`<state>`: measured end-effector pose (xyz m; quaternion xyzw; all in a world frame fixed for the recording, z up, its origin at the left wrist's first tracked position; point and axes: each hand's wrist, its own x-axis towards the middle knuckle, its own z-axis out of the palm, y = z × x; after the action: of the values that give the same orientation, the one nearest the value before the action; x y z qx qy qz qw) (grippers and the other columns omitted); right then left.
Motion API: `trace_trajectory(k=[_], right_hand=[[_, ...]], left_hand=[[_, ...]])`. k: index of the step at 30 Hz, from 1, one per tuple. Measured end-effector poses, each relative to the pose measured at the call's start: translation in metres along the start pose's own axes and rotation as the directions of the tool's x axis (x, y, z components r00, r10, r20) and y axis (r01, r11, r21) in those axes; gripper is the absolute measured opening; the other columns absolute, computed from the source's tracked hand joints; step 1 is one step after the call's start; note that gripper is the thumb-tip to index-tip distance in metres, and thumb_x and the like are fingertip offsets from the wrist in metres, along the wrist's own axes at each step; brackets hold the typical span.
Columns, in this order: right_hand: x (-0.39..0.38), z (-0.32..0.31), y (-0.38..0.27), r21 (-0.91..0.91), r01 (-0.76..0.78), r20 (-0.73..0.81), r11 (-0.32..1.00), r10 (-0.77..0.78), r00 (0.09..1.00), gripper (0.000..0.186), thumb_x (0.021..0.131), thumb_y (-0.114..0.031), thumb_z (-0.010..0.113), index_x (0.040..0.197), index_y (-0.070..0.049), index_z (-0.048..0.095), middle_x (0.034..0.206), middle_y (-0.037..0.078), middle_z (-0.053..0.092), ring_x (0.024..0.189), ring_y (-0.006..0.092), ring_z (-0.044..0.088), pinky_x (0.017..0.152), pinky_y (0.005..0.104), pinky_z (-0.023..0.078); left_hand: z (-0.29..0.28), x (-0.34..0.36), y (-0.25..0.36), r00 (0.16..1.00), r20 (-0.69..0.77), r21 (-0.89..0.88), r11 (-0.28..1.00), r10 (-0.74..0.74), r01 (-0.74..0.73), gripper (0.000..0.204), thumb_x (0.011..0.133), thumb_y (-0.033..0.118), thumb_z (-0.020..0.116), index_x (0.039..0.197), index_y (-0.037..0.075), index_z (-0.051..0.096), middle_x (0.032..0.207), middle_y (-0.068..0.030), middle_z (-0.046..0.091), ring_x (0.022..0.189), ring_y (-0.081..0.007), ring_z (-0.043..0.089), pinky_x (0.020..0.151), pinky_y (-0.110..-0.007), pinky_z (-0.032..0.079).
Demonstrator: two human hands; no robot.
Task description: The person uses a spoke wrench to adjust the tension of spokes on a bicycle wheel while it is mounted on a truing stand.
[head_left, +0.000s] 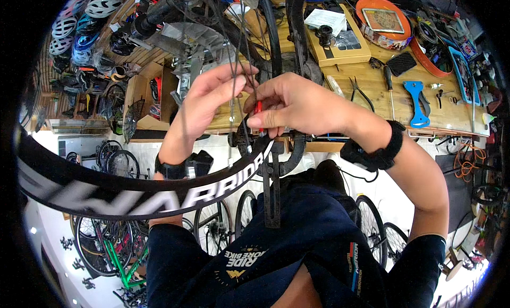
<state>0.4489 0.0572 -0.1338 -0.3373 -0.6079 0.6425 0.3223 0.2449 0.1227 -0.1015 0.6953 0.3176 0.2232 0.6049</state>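
A black bicycle wheel rim [133, 194] with large white lettering curves across the left and middle, its edge blurred at the far left. Thin dark spokes [232, 103] run up from it. My right hand [297, 106] is closed, thumb and fingers pinching a small red spoke wrench [259, 107] at a spoke just above the rim. Beside it, my left hand [210, 98] has its thumb and fingers curled together around a spoke; the exact contact is partly hidden by the spokes. A dark metal wheel stand [272, 202] shows by the rim, in front of my body.
The wooden workbench [372, 117] carries pliers [361, 93], a screwdriver [390, 85], a blue tool [416, 103], a yellow box [340, 56] and an orange round container [383, 21]. A cardboard box [143, 95] stands left. Helmets [103, 4] hang far left; several bicycles [119, 255] stand below.
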Motion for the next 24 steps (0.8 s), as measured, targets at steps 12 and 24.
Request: trace_trajectory(k=[12,24], right_hand=[[0.022,-0.032,0.037,-0.121,-0.007,-0.010,0.993,0.006,1.000,0.031,0.092,-0.013,0.065,0.115,0.006,0.059,0.088,0.006,0.065,0.075,0.0115,0.064,0.069,0.0254,0.054],[-0.009,-0.045,0.010,-0.029,0.122,-0.424,0.992,-0.122,0.897,0.032,0.092,-0.018,0.066,0.108,0.009,0.060,0.080,0.010,0.067,0.070,0.0136,0.065,0.065,0.0259,0.053]], left_hand=[[-0.010,0.029,-0.042,0.999,0.037,0.119,0.993,0.014,-0.019,0.044,0.095,0.025,0.058,0.130,-0.002,0.053,0.121,-0.0099,0.061,0.111,-0.0170,0.057,0.099,-0.030,0.041],[-0.005,0.034,-0.051,0.962,-0.255,0.378,0.926,0.100,0.005,0.047,0.093,0.035,0.063,0.123,-0.001,0.057,0.104,-0.0082,0.063,0.097,-0.0162,0.060,0.087,-0.030,0.046]])
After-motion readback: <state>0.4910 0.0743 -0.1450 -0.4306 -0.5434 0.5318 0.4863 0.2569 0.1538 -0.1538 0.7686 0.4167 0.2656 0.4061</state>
